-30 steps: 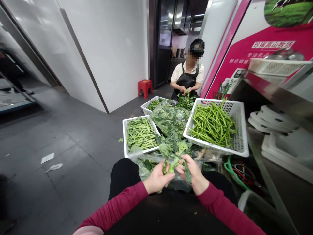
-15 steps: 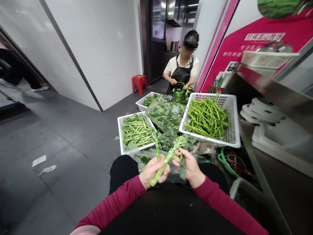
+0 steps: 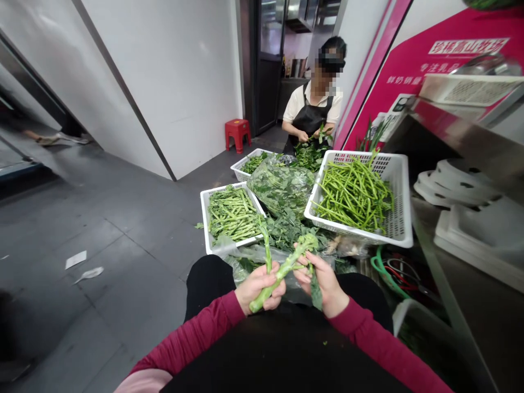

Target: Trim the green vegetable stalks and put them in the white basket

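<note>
Over my lap, my left hand (image 3: pixel 262 287) is closed round a thick broccolini stalk (image 3: pixel 282 273), which slants up to the right with its floret at the far end. A thinner stem (image 3: pixel 267 248) stands upright in the same hand, between thumb and fingers. My right hand (image 3: pixel 321 281) is closed at the thick stalk's upper part, fingers just below the floret, pinching a leaf (image 3: pixel 316 289) that hangs down beside the palm. Beyond the hands lie loose dark leaves (image 3: pixel 282 229) and clear plastic. Cut stalks fill a white basket (image 3: pixel 203 218) to the left.
A larger white basket (image 3: pixel 403 202) of long thin green stems stands at the right. Behind a bagged heap of leaves (image 3: pixel 282 180), a person in a black apron (image 3: pixel 315 117) handles greens. A red stool (image 3: pixel 237 135) is by the wall; a metal shelf (image 3: pixel 458 125) juts in from the right.
The view has swung slightly, so most things sit a little further right. Both my hands keep their hold, with the stalk nearly unchanged. The other person's hands have shifted among the greens.
</note>
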The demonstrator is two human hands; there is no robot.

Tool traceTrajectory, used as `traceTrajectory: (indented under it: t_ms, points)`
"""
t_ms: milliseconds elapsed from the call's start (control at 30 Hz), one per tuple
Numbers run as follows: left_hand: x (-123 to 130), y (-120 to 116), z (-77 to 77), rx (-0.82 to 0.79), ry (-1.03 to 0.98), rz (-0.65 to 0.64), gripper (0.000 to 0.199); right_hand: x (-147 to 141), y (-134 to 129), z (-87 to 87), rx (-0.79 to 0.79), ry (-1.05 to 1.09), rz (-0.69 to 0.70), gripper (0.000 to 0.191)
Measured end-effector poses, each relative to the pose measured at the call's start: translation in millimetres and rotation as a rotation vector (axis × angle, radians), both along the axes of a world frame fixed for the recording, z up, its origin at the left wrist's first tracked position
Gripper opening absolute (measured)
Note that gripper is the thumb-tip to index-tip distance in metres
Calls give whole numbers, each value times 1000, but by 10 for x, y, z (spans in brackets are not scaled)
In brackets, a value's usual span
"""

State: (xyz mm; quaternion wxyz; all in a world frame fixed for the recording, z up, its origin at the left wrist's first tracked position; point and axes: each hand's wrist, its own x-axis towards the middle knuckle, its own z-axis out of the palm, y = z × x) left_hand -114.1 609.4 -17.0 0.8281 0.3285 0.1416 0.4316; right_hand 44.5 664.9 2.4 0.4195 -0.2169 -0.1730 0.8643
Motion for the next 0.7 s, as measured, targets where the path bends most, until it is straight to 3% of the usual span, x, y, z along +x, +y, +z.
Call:
traceTrajectory:
  t_ms: [100,167,333,433,533,700]
  points:
    - [8,-16,-44,-28,-9,-5,24,19,-1,-106,39,-61,3,12]
    - [23,-3,-70,-64,31,66,23,42,-1,-207,44,-200,-28,14]
    - [-164,271,-236,-249,222,483,27,214,67,-526,-86,-481,-180,26]
    - [-464,622,-480,-420,461,626,24,315,199,-647,-187,-500,-267,32]
    - [-741,1085,-789,-564,674,701,15,324,384,-697,-210,-554,-255,37]
    - [-951,2071,-1224,-604,909,778,7,197,680,-750,-276,-629,-165,43]
